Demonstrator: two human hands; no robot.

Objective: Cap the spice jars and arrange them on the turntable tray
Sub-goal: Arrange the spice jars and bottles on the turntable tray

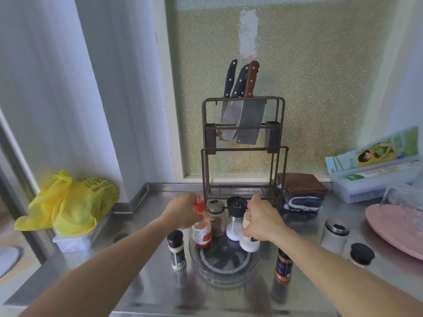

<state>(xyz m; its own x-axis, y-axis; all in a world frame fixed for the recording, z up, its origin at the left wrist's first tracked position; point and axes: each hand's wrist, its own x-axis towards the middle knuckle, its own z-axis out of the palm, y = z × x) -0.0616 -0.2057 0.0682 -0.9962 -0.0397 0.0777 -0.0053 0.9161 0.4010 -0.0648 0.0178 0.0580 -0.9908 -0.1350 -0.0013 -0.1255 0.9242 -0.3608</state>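
L hand [183, 210] fingers round red bottle [201, 234] – R hand [263, 221] fingers round white jar [249, 242] on turntable tray [225, 274]

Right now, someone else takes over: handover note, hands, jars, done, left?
Left hand grips the red-capped bottle at its neck, at the turntable tray's left edge.
Right hand holds the white jar on the tray's right side.
Done: brown spice jar and black-topped grinder stand at the tray's back.
Left: black-capped jar left of the tray, copper-banded jar to its right, plus a clear jar and a black-lidded jar further right, all on the counter. I can't tell whether the clear jar is capped.
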